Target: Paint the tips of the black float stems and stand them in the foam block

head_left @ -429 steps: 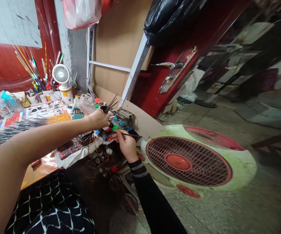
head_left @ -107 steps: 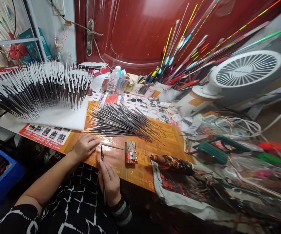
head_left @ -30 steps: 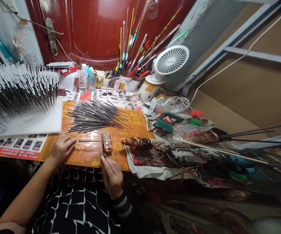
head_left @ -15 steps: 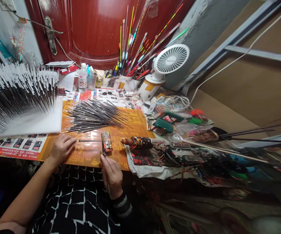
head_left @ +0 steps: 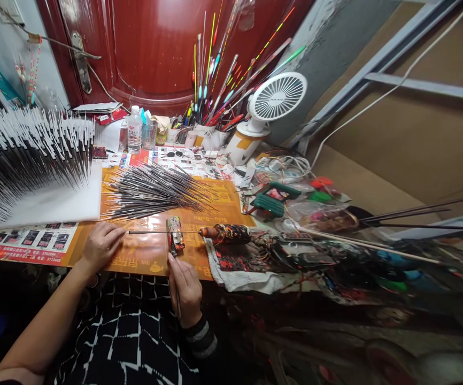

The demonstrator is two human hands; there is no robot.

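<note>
Vs the first shot - left hand [head_left: 101, 246] off the black cup, now down on a thin stem [head_left: 151, 232]; right hand [head_left: 185, 289] lower, nearer the body, brush [head_left: 178, 306] pointing down - view swung from floor to tabletop.

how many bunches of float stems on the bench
2. One bunch of float stems stands stuck in the white foam block; the other bunch lies loose on the orange mat. More could be hidden in the clutter at right.

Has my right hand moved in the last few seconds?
Yes, rightward: the right hand was left of the painted block and now sits just below it.
</note>
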